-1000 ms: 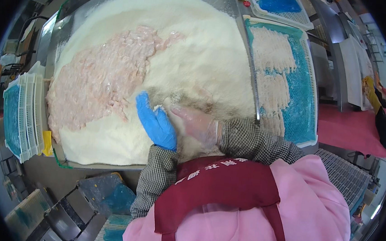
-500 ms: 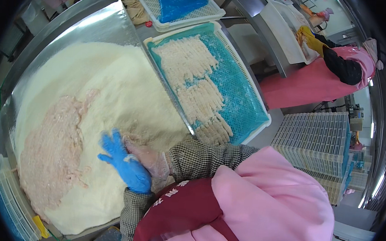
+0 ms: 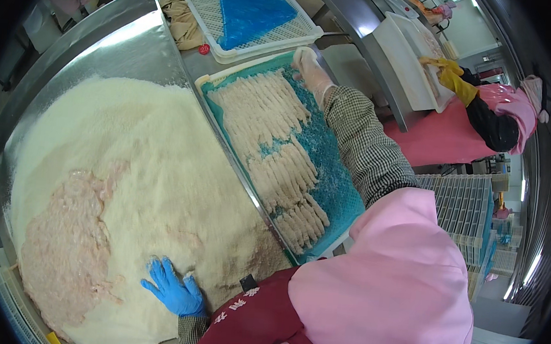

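Observation:
My left hand [image 3: 175,291], in a blue glove, lies with spread fingers on a wide heap of pale crumbs [image 3: 156,130] in a metal-sided bin. Left of it, a mound of wet pinkish raw meat [image 3: 66,239] rests on the crumbs. My right hand [image 3: 312,73], in a clear glove, reaches out to the far right corner of a white tray [image 3: 358,212] lined with blue-green mesh. Its fingers are curled over the rim there. Rows of crumb-coated strips [image 3: 261,106] fill the tray's left side.
Beyond the tray stands another white crate [image 3: 259,44] with a blue sheet [image 3: 249,8] in it. A co-worker in a pink apron [image 3: 439,143] and yellow gloves bends over a white tub [image 3: 397,59]. Stacked crates [image 3: 457,202] stand at the right.
My right hand has left the crumbs beside the left hand and moved across to the tray's far corner. The left hand's spread fingers now rest lower in the picture.

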`<action>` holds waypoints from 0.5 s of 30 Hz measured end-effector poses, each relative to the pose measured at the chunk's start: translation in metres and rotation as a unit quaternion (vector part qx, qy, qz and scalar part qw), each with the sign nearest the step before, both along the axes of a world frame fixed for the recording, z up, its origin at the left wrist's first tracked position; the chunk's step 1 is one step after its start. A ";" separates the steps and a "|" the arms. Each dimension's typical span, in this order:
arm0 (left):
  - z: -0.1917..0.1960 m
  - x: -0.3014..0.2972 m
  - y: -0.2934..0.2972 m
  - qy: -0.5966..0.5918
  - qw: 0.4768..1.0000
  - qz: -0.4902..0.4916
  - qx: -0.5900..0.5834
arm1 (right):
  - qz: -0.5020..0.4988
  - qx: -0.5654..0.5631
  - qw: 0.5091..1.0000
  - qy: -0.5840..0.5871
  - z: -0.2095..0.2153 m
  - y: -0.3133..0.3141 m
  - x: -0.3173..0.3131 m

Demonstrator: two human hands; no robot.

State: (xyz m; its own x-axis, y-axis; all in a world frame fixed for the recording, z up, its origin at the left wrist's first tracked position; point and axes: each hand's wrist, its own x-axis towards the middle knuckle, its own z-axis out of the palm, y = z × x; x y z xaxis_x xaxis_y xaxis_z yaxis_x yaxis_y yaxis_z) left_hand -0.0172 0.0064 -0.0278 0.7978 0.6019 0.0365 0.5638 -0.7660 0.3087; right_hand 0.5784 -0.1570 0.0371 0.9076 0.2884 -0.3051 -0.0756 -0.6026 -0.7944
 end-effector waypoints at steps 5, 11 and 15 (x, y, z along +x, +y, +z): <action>0.002 -0.002 0.002 -0.002 1.000 0.004 0.002 | 0.009 -0.036 0.996 0.079 -0.070 -0.003 0.023; 0.003 0.001 0.001 0.013 1.000 0.004 0.002 | 0.128 0.098 0.986 0.036 -0.069 -0.011 0.025; 0.005 0.002 -0.003 0.002 1.000 0.009 -0.009 | 0.010 -0.008 0.997 0.078 -0.046 -0.041 -0.013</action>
State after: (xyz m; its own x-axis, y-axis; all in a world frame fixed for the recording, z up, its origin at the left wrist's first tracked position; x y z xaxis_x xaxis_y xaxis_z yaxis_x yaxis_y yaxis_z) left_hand -0.0152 0.0039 -0.0227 0.7864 0.6173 0.0229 0.5791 -0.7497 0.3203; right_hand 0.5649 -0.1977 -0.0092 0.8426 0.2999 -0.4473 -0.1857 -0.6178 -0.7640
